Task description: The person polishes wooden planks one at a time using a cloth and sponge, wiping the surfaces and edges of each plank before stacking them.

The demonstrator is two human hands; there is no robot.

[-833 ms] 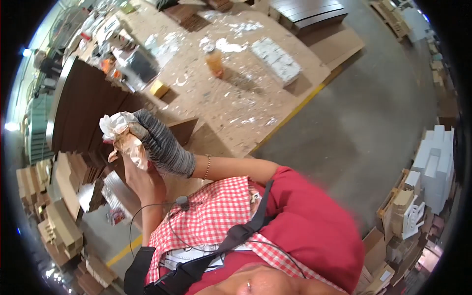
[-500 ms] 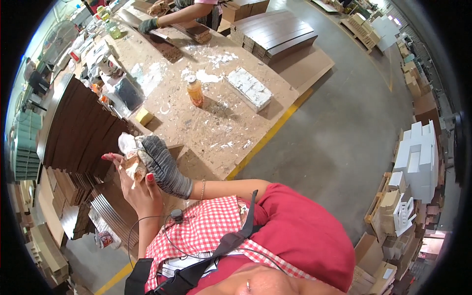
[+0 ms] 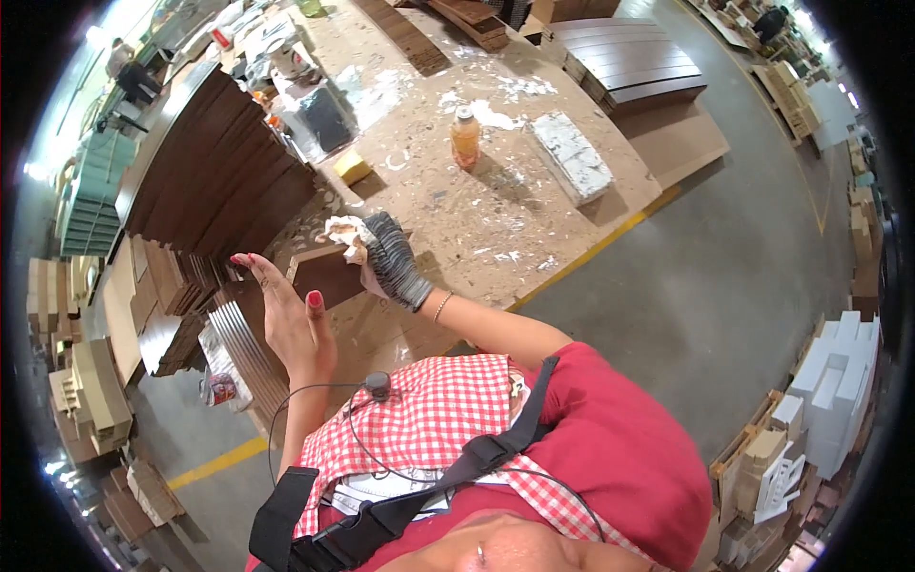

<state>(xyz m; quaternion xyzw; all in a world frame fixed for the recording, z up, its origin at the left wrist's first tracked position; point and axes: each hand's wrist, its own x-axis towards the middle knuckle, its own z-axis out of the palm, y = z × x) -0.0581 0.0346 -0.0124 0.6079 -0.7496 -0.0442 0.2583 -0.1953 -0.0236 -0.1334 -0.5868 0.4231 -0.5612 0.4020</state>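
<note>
Crumpled white-and-tan wad [image 3: 349, 235] is being gripped by curled fingers of the grey-knit-gloved right hand [image 3: 394, 262] near a flat dark-brown board [image 3: 322, 274], the bare left hand [image 3: 294, 324] being held thumb-spread, so loose folds risk being snagged if dragged over the board's edge.

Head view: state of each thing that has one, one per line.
Left hand: bare, open, empty
Right hand: gloved, closed on wad
Crumpled wad: bunched, brown-stained
Amber-liquid bottle: upright, capped
Yellow block: lying on worktable
White-smeared slab: lying flat
Dark brown boards: stacked
Worktable: white-spattered
</note>
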